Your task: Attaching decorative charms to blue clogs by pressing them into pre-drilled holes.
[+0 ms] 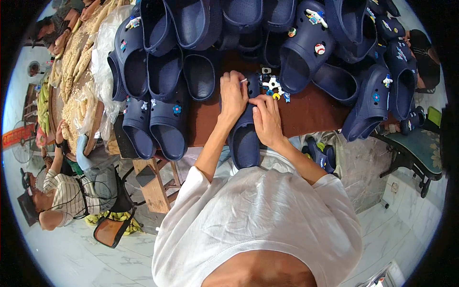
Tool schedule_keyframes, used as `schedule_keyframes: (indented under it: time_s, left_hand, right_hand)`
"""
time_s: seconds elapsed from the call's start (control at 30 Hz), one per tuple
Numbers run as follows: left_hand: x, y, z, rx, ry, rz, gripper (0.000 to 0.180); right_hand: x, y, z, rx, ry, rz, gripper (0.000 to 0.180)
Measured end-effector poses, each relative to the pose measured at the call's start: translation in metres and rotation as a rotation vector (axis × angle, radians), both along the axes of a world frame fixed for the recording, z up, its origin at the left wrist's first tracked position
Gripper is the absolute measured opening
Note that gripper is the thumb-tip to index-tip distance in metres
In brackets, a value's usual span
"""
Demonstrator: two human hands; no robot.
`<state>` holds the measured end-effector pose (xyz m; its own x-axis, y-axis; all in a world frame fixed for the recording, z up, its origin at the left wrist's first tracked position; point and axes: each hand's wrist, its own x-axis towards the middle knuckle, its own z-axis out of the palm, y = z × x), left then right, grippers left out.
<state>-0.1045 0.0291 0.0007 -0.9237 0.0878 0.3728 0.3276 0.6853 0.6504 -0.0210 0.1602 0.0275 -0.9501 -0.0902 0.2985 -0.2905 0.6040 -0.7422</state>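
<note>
A navy foam clog (245, 146) lies in front of me at the table's near edge, its heel opening toward me. My left hand (232, 95) is closed over the left side of its toe. A small white piece (244, 80) shows at the left fingertips; what it is I cannot make out. My right hand (267, 119) has its fingers curled and closed against the clog's right side, near the middle of the upper. Just beyond the right hand lies a small pile of shoe charms (273, 86), white, black, yellow and blue.
Many navy clogs (196, 21) crowd the far part of the brown tabletop (306, 112), some with charms. A decorated clog pair (167, 126) stands at left. Corn covers a round table (79, 79) where other people work. A wooden stool (152, 189) and an office chair (416, 153) stand nearby.
</note>
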Motion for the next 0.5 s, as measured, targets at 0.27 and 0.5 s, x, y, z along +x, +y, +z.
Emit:
schedule_keyframes:
  time_s: [0.27,0.5]
  left_hand:
    - [-0.004,0.002,0.02,0.034,-0.02,-0.09,0.016]
    - [-0.018,0.029,0.033,0.18,-0.144,-0.277,0.029]
  right_hand:
    - [-0.001,0.011,-0.005,-0.083,0.021,0.003,0.023]
    - [0.005,0.062,-0.037,0.013,-0.047,-0.274,0.024]
